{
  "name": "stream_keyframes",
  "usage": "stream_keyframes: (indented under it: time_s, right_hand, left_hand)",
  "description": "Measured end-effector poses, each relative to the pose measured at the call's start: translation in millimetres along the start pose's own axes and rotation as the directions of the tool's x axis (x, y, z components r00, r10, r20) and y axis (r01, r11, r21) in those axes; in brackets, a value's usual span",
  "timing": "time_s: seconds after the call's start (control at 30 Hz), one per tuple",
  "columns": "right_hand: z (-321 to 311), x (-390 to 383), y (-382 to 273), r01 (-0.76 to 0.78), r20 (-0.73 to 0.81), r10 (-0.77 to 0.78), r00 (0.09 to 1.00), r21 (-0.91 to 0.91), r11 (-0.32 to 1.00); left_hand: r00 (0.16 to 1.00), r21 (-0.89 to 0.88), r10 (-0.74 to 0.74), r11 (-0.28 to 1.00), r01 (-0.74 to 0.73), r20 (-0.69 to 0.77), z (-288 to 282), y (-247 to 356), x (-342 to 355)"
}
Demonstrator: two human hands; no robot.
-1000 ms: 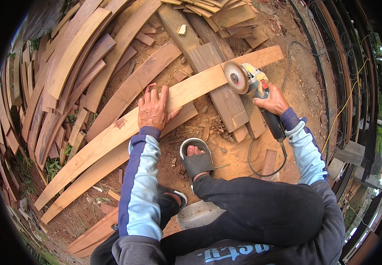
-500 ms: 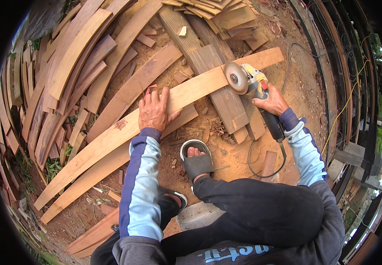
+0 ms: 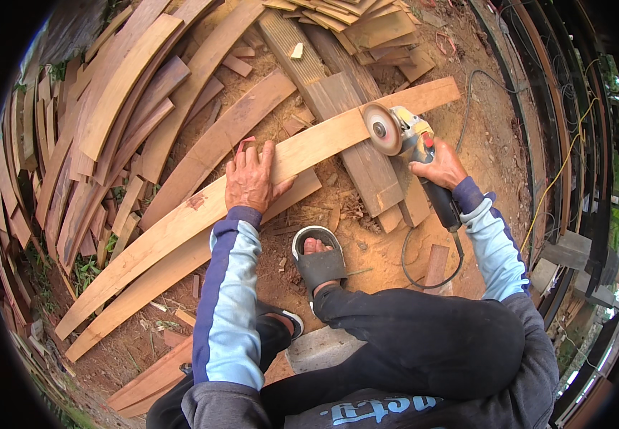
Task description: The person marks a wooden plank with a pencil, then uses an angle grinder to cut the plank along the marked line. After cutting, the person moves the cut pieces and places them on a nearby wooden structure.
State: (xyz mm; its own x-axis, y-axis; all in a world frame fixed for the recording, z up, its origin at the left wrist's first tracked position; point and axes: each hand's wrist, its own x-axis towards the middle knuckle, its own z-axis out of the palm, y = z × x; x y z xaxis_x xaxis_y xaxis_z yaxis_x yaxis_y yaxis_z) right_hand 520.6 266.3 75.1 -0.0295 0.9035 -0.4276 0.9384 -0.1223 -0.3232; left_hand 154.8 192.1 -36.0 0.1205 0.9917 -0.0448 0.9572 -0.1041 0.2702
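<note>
A long, slightly curved light-brown plank (image 3: pixel 316 146) runs slantwise from lower left to upper right. On its near-middle part my left hand (image 3: pixel 250 179) lies palm down, fingers stretched out and pressing on the wood. My right hand (image 3: pixel 444 166) is wrapped round an angle grinder (image 3: pixel 441 201) with a dark body and a yellow head. The grinder's round disc (image 3: pixel 382 129) meets or hovers right beside the plank's near edge; contact cannot be made out for sure. Under the plank lie dark wooden boards (image 3: pixel 366 175) as a support. A second curved plank (image 3: pixel 202 250) rests alongside, nearer me.
Curved planks (image 3: pixel 130 86) are heaped at the left, and short boards (image 3: pixel 377 32) are stacked at the far side. The grinder's cord (image 3: pixel 459 261) loops over the sandy ground by an offcut (image 3: pixel 436 266). My sandalled foot (image 3: pixel 318 254) stands close to the planks.
</note>
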Motion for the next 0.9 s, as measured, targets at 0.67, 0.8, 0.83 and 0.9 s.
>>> stream_keyframes:
  time_s: [0.67,0.8,0.83,0.9]
  right_hand:
    - [-3,14,-6,0.012,0.022,-0.013,1.000,0.029,0.999]
    - [-4,14,-10,0.029,0.009,-0.029,1.000,0.017,0.999]
    - [-5,15,-11,0.030,0.008,-0.030,1.000,0.021,0.999]
    - [-5,15,-13,0.022,0.014,-0.022,1.000,0.024,0.999]
  left_hand:
    - [0.999,0.002,-0.004,1.000,0.004,0.040,-6,2,0]
    - [1.000,0.007,0.003,1.000,-0.004,0.021,-3,1,0]
    - [1.000,0.008,0.004,1.000,-0.005,0.016,-3,1,0]
    - [1.000,0.010,0.006,1.000,-0.006,0.007,-3,1,0]
